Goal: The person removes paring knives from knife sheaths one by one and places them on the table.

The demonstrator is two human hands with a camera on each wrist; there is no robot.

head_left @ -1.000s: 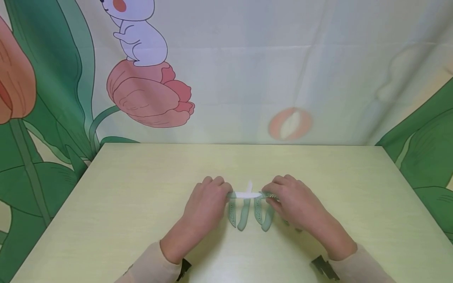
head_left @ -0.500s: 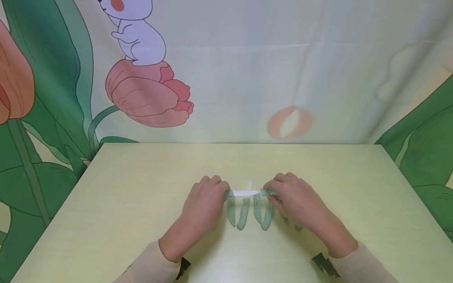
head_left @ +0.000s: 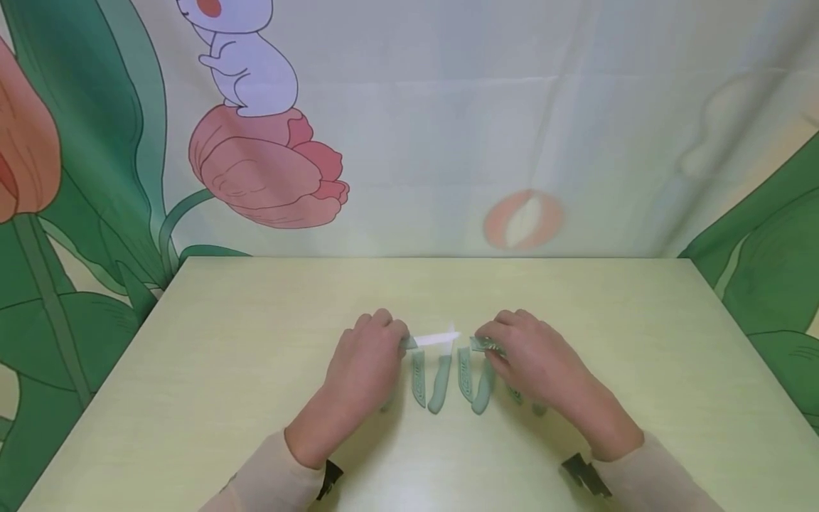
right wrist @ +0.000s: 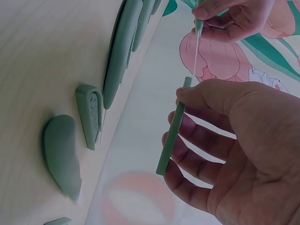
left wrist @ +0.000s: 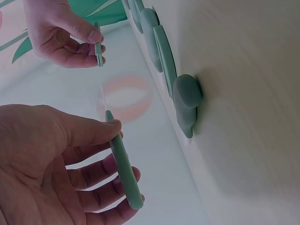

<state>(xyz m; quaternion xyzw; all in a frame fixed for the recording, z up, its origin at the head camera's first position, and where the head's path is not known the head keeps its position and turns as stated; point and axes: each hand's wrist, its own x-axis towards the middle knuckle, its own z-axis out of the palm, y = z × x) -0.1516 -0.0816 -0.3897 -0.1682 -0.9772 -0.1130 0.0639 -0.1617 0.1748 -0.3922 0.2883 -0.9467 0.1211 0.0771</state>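
My left hand (head_left: 367, 359) holds a small knife by its green handle (left wrist: 124, 166), thumb on one side and fingers on the other. Its white blade (head_left: 435, 340) points right. In my right hand (head_left: 537, 363) is a flat green blade sheath (right wrist: 173, 133), pinched between thumb and fingers. The blade tip and the sheath's near end face each other across a narrow gap. Below them on the table lie more sheaths, one (head_left: 465, 375) with a raised pattern, alternating with green-handled knives such as this knife (head_left: 439, 384). Both hands are raised above this row.
The pale wooden table (head_left: 256, 341) reaches back to a printed cloth (head_left: 416, 142) with flowers and a rabbit. Another green knife handle (head_left: 539, 410) and a sheath (head_left: 515, 396) lie partly hidden beneath my right hand. A green piece (head_left: 387, 405) shows beside my left wrist.
The blade tip, earlier right at the sheath's end, has come away from it. My left hand has shifted slightly left and up with the knife. My right hand keeps its hold on the sheath.
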